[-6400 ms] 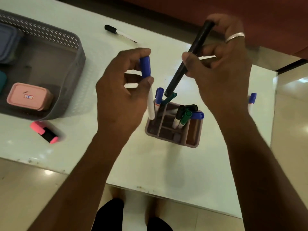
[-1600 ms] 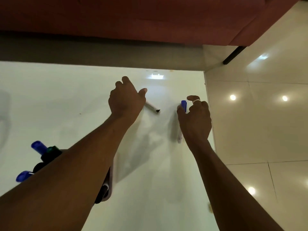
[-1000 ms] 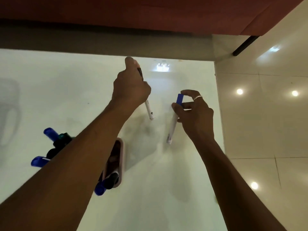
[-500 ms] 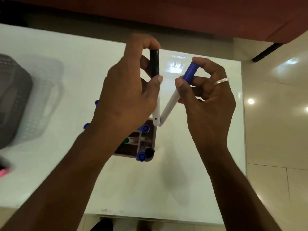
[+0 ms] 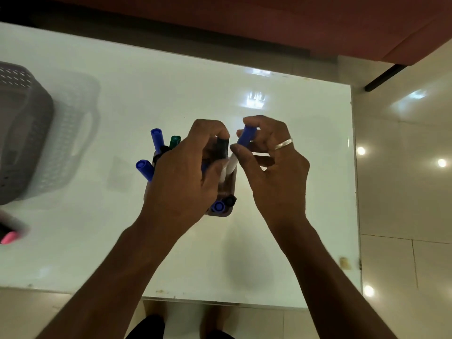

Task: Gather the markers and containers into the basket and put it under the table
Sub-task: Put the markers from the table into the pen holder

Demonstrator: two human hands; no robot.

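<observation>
A mauve marker holder (image 5: 231, 189) stands mid-table with several blue, green and black capped markers (image 5: 156, 140) sticking out of it. My left hand (image 5: 186, 172) is over the holder, gripping a black-capped white marker (image 5: 222, 146) upright with its lower end down in the holder. My right hand (image 5: 271, 165) pinches a blue-capped white marker (image 5: 245, 138), tilted, its tip also entering the holder. The grey perforated basket (image 5: 22, 133) sits at the left edge, partly cut off.
A pink highlighter (image 5: 8, 237) lies at the far left near the front edge. The white glossy table (image 5: 293, 241) ends at the right, with tiled floor (image 5: 403, 192) beyond. A red-brown sofa runs along the back.
Both hands picked markers off the far right of the table, carried them back over the holder, and have lowered them so the tips now go into it.
</observation>
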